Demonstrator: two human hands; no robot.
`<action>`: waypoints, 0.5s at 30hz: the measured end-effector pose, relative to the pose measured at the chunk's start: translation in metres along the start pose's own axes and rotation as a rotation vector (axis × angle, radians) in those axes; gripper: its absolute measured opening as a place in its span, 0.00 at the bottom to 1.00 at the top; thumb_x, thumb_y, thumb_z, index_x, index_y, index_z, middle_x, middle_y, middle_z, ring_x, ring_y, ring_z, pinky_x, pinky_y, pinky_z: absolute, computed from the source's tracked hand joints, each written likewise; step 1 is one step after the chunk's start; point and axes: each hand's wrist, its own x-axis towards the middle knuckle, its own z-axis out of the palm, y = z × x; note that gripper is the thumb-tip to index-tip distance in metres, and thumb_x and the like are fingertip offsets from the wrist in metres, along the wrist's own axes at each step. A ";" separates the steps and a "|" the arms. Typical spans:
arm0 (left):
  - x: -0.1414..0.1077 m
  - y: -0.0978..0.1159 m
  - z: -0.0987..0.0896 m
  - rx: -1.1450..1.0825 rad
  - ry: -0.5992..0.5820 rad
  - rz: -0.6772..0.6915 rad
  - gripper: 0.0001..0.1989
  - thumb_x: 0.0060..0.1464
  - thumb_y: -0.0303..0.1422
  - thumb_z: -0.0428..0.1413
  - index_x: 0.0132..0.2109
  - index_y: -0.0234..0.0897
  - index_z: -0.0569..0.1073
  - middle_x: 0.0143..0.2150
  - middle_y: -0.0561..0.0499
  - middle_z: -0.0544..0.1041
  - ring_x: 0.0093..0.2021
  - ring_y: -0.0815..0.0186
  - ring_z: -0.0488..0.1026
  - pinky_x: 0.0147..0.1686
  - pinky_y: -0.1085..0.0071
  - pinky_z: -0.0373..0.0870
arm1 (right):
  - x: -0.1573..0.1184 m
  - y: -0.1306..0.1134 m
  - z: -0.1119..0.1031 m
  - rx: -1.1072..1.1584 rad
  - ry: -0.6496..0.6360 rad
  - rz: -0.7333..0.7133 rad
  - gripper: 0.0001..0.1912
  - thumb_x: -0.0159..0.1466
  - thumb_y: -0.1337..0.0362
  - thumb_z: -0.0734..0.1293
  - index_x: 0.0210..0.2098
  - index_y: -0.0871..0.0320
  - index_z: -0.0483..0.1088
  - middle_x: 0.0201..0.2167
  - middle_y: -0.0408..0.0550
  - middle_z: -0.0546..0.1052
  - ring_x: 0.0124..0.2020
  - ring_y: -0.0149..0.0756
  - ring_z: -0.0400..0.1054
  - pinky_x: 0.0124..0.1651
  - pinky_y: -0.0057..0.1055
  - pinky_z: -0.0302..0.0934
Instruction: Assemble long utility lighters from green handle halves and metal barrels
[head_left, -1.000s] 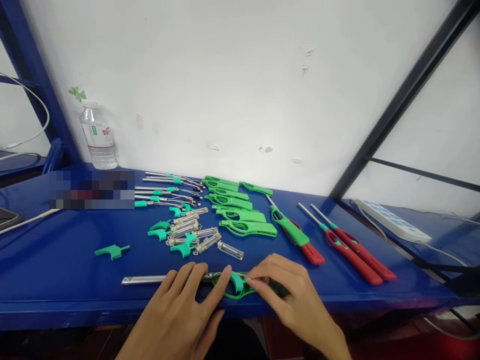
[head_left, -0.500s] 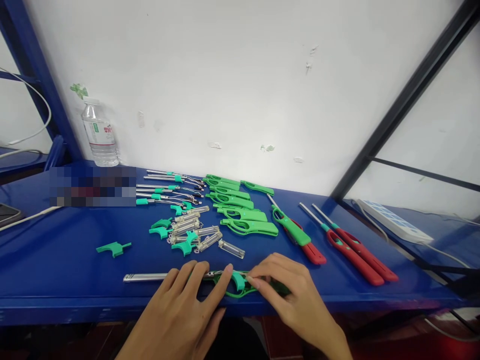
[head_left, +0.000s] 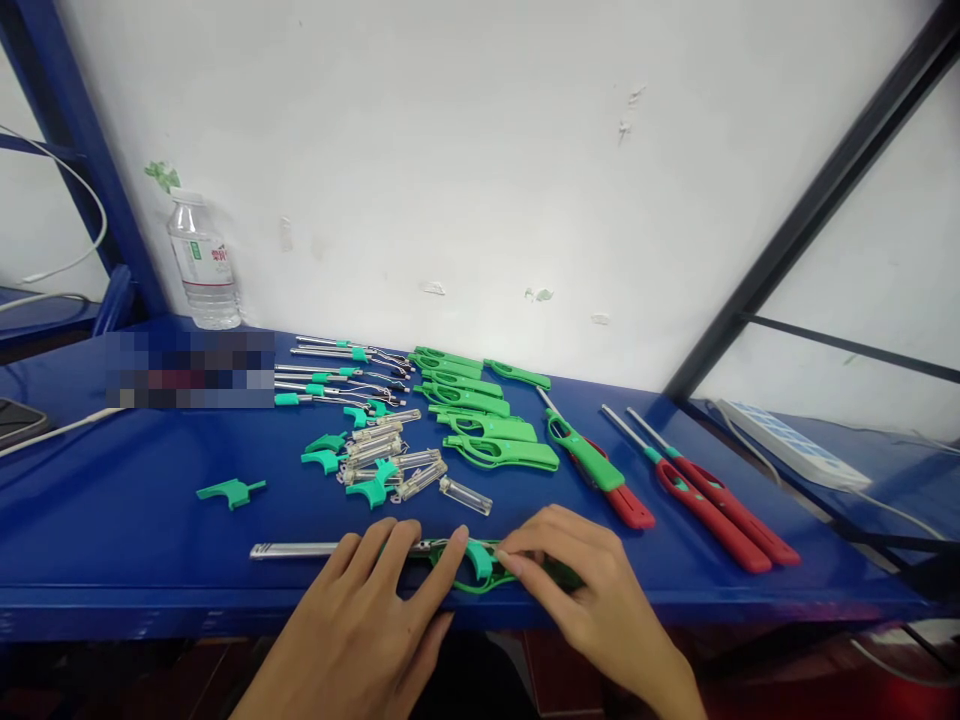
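Bottle [head_left: 204,265] left, lighters [head_left: 726,528] right — handles [head_left: 521,455] between

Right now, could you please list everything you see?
Table: one, blue, centre
Shells: several, green, rear centre
Rods: several, silver and teal, rear left
Triggers: several, teal, mostly centre left
Tubes: several, clear, centre
Red lighters: two, red, right
Mixed lighter: seemingly one, green and red, centre right
Bottle: one, clear, rear left
Power strip: one, white, far right
Phone: one, dark, left edge
Cables: several, white, sides
Wall: one, white, behind
Posts: two, blue and dark, sides
Front rod: one, silver, front left
Front shell: one, green, front
Left hand: one, over front rod
Right hand: one, over front shell
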 end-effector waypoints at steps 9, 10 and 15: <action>-0.002 0.002 -0.001 0.011 -0.009 -0.009 0.31 0.71 0.30 0.52 0.77 0.51 0.64 0.60 0.44 0.79 0.59 0.52 0.77 0.59 0.58 0.74 | 0.001 0.001 0.000 -0.004 -0.004 0.004 0.07 0.78 0.67 0.69 0.43 0.52 0.80 0.39 0.43 0.85 0.39 0.37 0.77 0.46 0.33 0.66; -0.002 0.002 -0.002 0.010 -0.008 -0.010 0.31 0.71 0.30 0.52 0.77 0.51 0.64 0.60 0.44 0.79 0.59 0.52 0.77 0.59 0.58 0.74 | 0.000 0.001 0.000 -0.006 -0.006 0.006 0.08 0.78 0.67 0.69 0.43 0.52 0.80 0.39 0.43 0.85 0.39 0.38 0.77 0.46 0.33 0.67; 0.000 0.003 -0.002 0.005 -0.014 -0.009 0.31 0.71 0.30 0.52 0.77 0.50 0.64 0.60 0.43 0.79 0.59 0.51 0.77 0.58 0.57 0.74 | 0.001 -0.001 0.000 -0.010 -0.008 0.010 0.08 0.78 0.67 0.68 0.43 0.52 0.80 0.38 0.44 0.85 0.39 0.39 0.77 0.46 0.34 0.67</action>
